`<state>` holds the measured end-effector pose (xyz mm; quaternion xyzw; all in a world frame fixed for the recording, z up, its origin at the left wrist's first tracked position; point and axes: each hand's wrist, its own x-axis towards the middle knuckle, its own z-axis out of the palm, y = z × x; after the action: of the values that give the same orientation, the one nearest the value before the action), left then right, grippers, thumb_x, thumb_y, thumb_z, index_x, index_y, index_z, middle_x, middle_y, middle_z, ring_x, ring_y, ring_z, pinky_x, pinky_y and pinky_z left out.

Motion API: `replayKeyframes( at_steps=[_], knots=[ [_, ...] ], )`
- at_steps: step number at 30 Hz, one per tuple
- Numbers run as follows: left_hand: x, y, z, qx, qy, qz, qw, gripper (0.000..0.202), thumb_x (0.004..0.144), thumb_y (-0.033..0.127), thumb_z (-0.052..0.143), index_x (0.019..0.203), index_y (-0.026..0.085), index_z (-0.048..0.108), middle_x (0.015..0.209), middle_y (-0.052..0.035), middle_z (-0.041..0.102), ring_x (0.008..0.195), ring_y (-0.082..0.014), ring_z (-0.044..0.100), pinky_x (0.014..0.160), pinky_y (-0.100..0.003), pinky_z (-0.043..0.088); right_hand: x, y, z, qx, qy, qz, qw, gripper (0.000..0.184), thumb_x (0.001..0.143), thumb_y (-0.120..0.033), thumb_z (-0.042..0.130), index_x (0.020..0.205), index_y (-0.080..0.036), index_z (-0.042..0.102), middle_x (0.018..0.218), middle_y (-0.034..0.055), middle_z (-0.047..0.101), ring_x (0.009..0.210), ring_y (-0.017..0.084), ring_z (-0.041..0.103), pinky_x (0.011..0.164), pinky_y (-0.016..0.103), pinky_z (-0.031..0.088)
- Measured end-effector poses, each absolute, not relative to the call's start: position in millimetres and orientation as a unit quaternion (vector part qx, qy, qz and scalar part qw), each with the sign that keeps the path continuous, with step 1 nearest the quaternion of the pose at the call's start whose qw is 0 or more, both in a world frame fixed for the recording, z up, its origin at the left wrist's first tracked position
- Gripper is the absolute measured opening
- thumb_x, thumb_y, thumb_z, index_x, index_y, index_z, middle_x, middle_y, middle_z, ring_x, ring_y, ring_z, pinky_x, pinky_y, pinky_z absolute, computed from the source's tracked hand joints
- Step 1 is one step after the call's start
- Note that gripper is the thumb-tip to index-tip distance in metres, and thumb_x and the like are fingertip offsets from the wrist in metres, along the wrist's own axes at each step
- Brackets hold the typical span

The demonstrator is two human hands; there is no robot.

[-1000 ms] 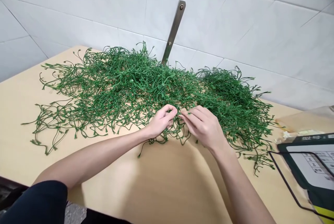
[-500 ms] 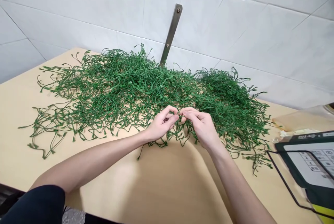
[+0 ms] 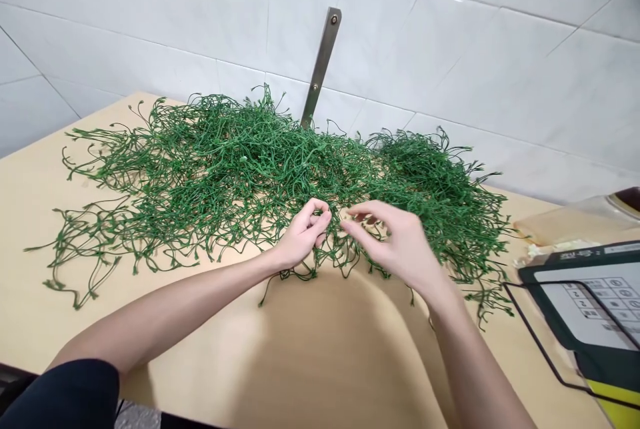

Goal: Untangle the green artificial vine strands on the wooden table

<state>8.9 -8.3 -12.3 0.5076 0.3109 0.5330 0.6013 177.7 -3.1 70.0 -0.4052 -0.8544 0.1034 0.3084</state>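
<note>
White tiled wall (image 3: 150, 2) on far side; pale wood-look table (image 3: 300, 349) below. Green stems (image 3: 240, 155), thin + curly, lie in loose tangle across mid & far table, L to R; denser far, sparser toward near edge. L hand (image 3: 303, 232) at near-middle of stems: fingers curled, thumb against index, approx. closed; can't tell if a stem is pinched. R hand (image 3: 403, 242) just to R, apart from L: thumb + index parted, partly open; can't tell if anything's held. Metal strip (image 3: 321, 65) rises on far side of stems, tilted, top to R. Far R: dk-green/white printed package (image 3: 555, 302), w/ yellow at near end; translucent item (image 3: 575, 215) just beyond, ID unclear. Dk sleeve (image 3: 65, 389) near L.
</note>
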Motion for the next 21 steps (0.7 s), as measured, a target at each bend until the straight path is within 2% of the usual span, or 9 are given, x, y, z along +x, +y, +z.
replayKeyframes(
  at_steps=[2,4,8,14,17,21],
  knots=[
    [8.7,-8.5,-11.9,0.508,0.308,0.534,0.601,0.031,0.091,0.050,0.053,0.093,0.022,0.040,0.047,0.0121,0.037,0.043,-0.0056,0.031,0.046,-0.015,0.026,172.5,-1.2,61.1,-0.380,-0.888,0.117,0.232,0.020,0.089,-0.029,0.060,0.103,-0.017,0.068,0.101,0.0097,0.072,0.094,0.025,0.065,0.084,0.041,0.051],
    [8.6,-9.1,-10.6,0.508,0.308,0.536,0.600,0.032,0.090,0.051,0.053,0.093,0.022,0.040,0.046,0.0120,0.038,0.042,-0.0056,0.030,0.045,-0.015,0.024,169.5,0.8,55.7,-0.353,-0.903,0.119,0.215,0.018,0.092,-0.023,0.054,0.094,-0.016,0.070,0.101,0.0104,0.071,0.095,0.025,0.064,0.087,0.042,0.049],
    [8.8,-11.7,-5.8,0.513,0.309,0.529,0.601,0.036,0.088,0.054,0.054,0.094,0.021,0.042,0.047,0.0115,0.039,0.043,-0.0058,0.032,0.045,-0.016,0.026,167.9,-1.0,60.7,-0.350,-0.876,0.167,0.288,0.022,0.092,-0.020,0.053,0.076,-0.017,0.070,0.092,0.0074,0.072,0.083,0.020,0.065,0.081,0.036,0.049],
    [7.5,-15.4,-1.4,0.566,0.315,0.488,0.585,0.040,0.089,0.057,0.050,0.093,0.017,0.048,0.054,0.0093,0.039,0.049,-0.0063,0.037,0.049,-0.018,0.034,166.2,-5.6,69.0,-0.418,-0.750,0.323,0.398,0.031,0.083,-0.031,0.066,0.053,-0.019,0.064,0.077,0.0039,0.069,0.072,0.017,0.064,0.071,0.032,0.049],
    [6.3,-15.8,-1.3,0.572,0.316,0.480,0.586,0.041,0.089,0.058,0.049,0.089,0.017,0.048,0.053,0.0088,0.039,0.048,-0.0065,0.038,0.049,-0.018,0.034,166.1,-2.8,66.0,-0.440,-0.705,0.372,0.412,0.030,0.080,-0.036,0.068,0.055,-0.019,0.068,0.077,0.0053,0.070,0.075,0.019,0.064,0.073,0.033,0.050],
    [5.9,-15.6,-1.8,0.569,0.331,0.471,0.587,0.040,0.088,0.058,0.050,0.091,0.018,0.047,0.051,0.0098,0.039,0.045,-0.0063,0.037,0.047,-0.018,0.032,167.2,0.6,63.5,-0.444,-0.701,0.398,0.392,0.031,0.079,-0.044,0.069,0.061,-0.019,0.072,0.072,0.0056,0.070,0.077,0.021,0.065,0.077,0.034,0.050]
  ],
)
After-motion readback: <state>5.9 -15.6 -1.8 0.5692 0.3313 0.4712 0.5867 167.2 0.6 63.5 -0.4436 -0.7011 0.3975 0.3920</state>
